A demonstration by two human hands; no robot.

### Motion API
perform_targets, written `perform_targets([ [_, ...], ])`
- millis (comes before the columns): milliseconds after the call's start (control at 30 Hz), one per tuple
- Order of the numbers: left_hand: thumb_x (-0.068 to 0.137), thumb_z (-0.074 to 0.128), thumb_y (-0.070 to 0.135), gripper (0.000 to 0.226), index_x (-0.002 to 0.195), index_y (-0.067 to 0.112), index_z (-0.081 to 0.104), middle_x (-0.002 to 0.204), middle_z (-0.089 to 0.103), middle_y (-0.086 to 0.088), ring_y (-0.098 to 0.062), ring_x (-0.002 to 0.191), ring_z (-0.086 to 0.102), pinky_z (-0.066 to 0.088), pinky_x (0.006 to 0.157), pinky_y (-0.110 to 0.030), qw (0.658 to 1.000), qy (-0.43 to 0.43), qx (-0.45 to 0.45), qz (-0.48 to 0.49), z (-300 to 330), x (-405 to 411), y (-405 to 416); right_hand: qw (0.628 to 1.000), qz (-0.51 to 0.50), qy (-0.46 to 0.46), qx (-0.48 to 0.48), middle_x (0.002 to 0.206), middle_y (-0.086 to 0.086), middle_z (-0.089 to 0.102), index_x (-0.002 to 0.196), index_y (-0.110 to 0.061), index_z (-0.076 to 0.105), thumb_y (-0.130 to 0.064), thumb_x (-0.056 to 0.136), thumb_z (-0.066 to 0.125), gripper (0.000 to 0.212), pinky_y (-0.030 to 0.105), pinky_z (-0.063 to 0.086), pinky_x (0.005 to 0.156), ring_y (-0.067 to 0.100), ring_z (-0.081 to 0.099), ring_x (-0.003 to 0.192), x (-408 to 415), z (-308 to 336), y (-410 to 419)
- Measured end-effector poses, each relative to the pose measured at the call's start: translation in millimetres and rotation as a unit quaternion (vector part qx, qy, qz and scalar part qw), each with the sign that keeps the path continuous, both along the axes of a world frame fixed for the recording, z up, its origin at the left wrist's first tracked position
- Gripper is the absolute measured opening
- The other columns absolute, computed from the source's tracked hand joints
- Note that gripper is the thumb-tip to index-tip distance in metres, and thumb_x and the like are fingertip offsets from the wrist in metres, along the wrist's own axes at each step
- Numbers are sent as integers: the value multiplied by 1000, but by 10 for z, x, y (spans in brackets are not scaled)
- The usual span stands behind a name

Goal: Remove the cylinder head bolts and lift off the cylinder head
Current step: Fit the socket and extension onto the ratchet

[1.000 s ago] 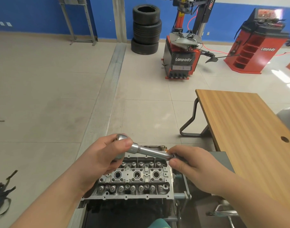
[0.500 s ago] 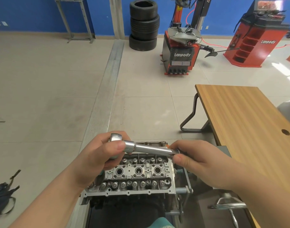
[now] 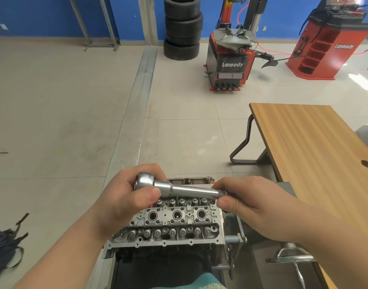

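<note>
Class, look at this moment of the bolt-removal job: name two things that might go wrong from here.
1. The ratchet wrench is held in the air by the left hand at its head and the right hand at its handle; if dropped, it may strike the exposed cylinder head.
2. The head's open bores could catch a dropped bolt or socket.

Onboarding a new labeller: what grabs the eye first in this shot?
The shiny ratchet wrench at bottom centre, its head gripped by the left hand and its handle by the right hand. Right below it sits the bare cylinder head. Far back, a stack of tyres stands against the blue wall.
</note>
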State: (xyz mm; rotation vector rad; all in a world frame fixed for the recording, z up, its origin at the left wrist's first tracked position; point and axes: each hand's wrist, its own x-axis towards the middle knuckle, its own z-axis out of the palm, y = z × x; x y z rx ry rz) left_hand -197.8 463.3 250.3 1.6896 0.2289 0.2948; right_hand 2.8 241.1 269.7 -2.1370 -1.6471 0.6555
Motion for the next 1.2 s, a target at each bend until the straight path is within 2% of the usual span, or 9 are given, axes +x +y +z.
perform_targets([
  [200,74,65,49,27,77,23,68,53,39,11,-5,50,33,33,54,-16,1000,16,-15,-16,-100,1,5,998,10,-59,26,84,-16,61,119,-43,52,-74,99,18,50,25,42,63,11,57,77,-104,-108,-53],
  [300,75,63,48,29,78,19,67,53,41,12,-3,48,35,35,52,-13,999,29,-24,-24,-112,14,0,1000,24,13,5,81,-18,58,100,-52,48,-68,103,28,27,23,37,61,8,56,76,-120,-142,-59],
  [400,76,64,50,33,80,18,67,54,41,14,-3,48,34,34,51,-13,998,43,-43,-27,-113,59,-24,999,18,50,-9,79,-19,57,98,-50,49,-62,107,34,22,23,35,59,9,54,72,-109,-161,-53],
  [500,79,74,74,74,102,4,64,58,37,5,-12,50,29,28,51,-22,990,89,-108,-31,-156,108,-93,998,-29,59,-12,76,-15,58,102,-45,55,-61,104,37,24,24,37,58,8,52,65,24,-209,-35],
  [567,83,67,81,92,118,-4,57,65,40,-2,-16,54,30,29,55,-28,969,102,-215,-60,-200,123,-111,995,-65,77,-1,72,-12,57,104,-39,59,-56,105,41,24,25,38,57,6,49,60,136,-272,-28],
  [700,102,66,49,48,127,8,60,86,56,-17,-19,57,43,39,58,-33,910,53,-395,-118,-238,107,-94,983,-117,138,36,75,-2,58,103,-34,63,-46,107,47,20,33,40,60,5,45,60,219,-386,-46],
  [833,101,72,34,57,147,6,54,95,60,-22,-18,56,50,40,57,-33,902,28,-406,-144,-245,92,-96,978,-117,153,76,72,-7,57,108,-39,62,-56,105,48,22,30,39,59,5,46,61,158,-429,-77],
  [967,102,71,34,57,151,13,53,94,61,-20,-15,55,52,41,56,-30,901,25,-400,-164,-180,113,-78,982,-123,103,97,64,-13,52,90,-42,54,-60,102,43,24,33,37,58,8,46,57,89,-391,-87],
  [1200,102,71,31,60,154,10,50,88,55,-17,-12,51,47,41,52,-29,892,26,-410,-187,-194,118,-59,959,-88,269,22,69,-6,39,76,-25,52,-59,102,48,43,30,32,63,13,35,63,170,-244,-82],
])
